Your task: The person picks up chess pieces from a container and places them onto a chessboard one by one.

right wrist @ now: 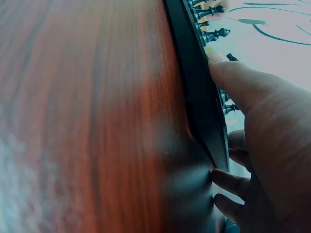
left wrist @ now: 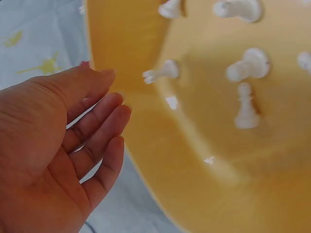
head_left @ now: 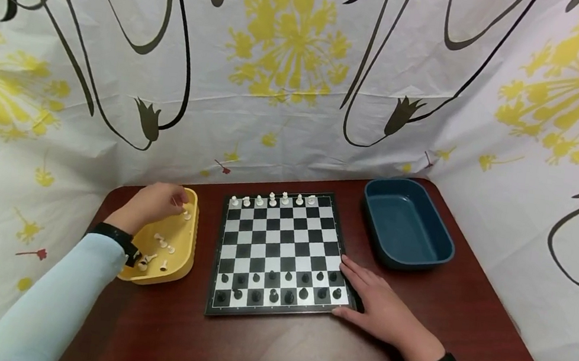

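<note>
A chessboard (head_left: 280, 239) lies in the middle of a dark wooden table (head_left: 275, 351). White pieces (head_left: 272, 200) stand along its far row, and black pieces (head_left: 282, 287) fill its two near rows. My left hand (head_left: 171, 203) hovers over the far end of a yellow tray (head_left: 180, 263) holding several loose white pieces (head_left: 161, 243). In the left wrist view that hand (left wrist: 104, 111) is relaxed and empty, just beside the tray wall (left wrist: 146, 145). My right hand (head_left: 358, 283) rests flat against the board's near right corner, its thumb (right wrist: 228, 73) on the board edge (right wrist: 197, 82).
An empty dark blue tub (head_left: 405, 223) stands to the right of the board. White curtains with yellow flowers and black lines close in the table on the far, left and right sides. Bare tabletop (right wrist: 97, 121) runs along the near edge.
</note>
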`<state>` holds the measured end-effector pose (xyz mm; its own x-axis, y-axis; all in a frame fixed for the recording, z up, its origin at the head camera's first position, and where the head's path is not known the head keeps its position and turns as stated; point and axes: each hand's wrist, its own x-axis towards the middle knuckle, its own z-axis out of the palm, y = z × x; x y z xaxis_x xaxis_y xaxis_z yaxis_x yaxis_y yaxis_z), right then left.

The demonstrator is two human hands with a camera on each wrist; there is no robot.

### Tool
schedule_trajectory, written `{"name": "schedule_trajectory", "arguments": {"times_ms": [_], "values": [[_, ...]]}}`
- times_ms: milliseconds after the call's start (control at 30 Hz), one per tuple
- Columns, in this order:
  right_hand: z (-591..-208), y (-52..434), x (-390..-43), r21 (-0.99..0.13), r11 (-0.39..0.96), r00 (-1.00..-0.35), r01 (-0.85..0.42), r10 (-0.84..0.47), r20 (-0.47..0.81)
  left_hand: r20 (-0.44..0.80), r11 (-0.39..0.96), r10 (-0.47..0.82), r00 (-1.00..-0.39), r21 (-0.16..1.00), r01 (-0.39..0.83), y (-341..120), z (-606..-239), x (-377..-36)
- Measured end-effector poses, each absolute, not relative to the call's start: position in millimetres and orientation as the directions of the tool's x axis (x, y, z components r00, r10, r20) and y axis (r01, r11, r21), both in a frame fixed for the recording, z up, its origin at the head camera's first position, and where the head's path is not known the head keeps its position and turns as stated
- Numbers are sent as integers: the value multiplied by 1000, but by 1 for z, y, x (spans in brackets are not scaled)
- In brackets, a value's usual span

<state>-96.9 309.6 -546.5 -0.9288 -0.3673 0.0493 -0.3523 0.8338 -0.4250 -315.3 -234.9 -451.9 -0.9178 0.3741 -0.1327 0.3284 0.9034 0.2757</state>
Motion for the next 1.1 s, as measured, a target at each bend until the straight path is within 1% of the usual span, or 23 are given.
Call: {"name": "schedule_trajectory", "arguments": {"times_ms": [200, 433, 833, 967, 1100], "values": [[-548, 309, -97, -425, 834, -929, -352, -366, 51, -215, 917, 376, -901, 227, 328, -239, -472, -322], [-546, 309, -98, -423, 832, -927, -359, -370, 60, -210, 907, 397, -894, 239, 347, -242, -482, -324], [-546, 310, -97, -425, 831, -927, -358, -369, 59, -214, 920, 369, -904, 225, 322, -239, -481, -323], [-546, 310, -98, -428, 831, -927, -356, -370, 54, -199, 931, 342, -918, 205, 302, -240, -472, -322], [-547, 310, -98, -423, 834, -928, -355, -369, 51, -153, 930, 345, -926, 189, 316, -238, -459, -324]]}}
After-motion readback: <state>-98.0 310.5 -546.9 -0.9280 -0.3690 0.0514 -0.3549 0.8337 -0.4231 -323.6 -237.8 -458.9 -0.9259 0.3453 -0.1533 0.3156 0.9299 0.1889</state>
